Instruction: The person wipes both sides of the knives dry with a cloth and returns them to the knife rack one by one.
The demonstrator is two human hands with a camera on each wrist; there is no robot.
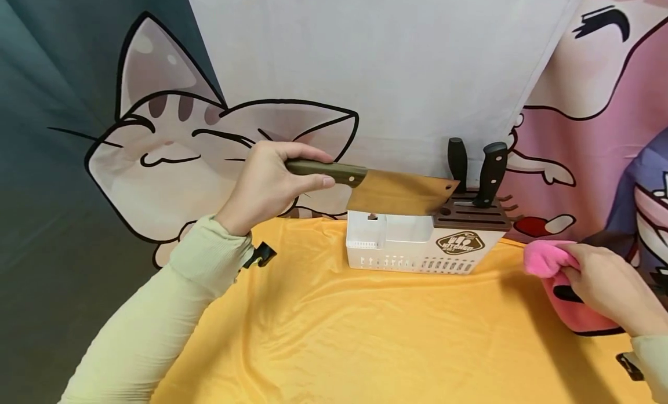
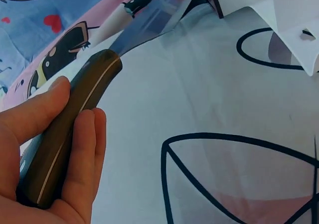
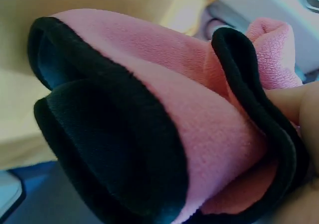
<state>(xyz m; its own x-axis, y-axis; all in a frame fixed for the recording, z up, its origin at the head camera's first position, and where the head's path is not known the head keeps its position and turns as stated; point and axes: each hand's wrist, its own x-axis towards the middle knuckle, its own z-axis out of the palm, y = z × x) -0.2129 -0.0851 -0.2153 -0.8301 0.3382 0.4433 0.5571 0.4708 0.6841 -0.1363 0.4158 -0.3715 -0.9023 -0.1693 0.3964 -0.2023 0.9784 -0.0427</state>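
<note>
My left hand (image 1: 276, 181) grips the dark olive handle of a cleaver (image 1: 402, 192), whose broad blade points right, in front of and above a white knife block (image 1: 412, 256). In the left wrist view the thumb and fingers wrap the cleaver's handle (image 2: 70, 129). Over on the right, my right hand (image 1: 607, 282) holds a bunched pink cloth (image 1: 548, 259) with black edging. Close up in the right wrist view, the folded cloth (image 3: 209, 134) shows its dark underside, and only part of the hand is visible.
Two black-handled knives (image 1: 493, 172) stand in the brown slotted top (image 1: 472, 215) of the block. A yellow cloth (image 1: 376, 334) covers the table. Behind it hangs a curtain (image 1: 391, 62) printed with cartoon cats.
</note>
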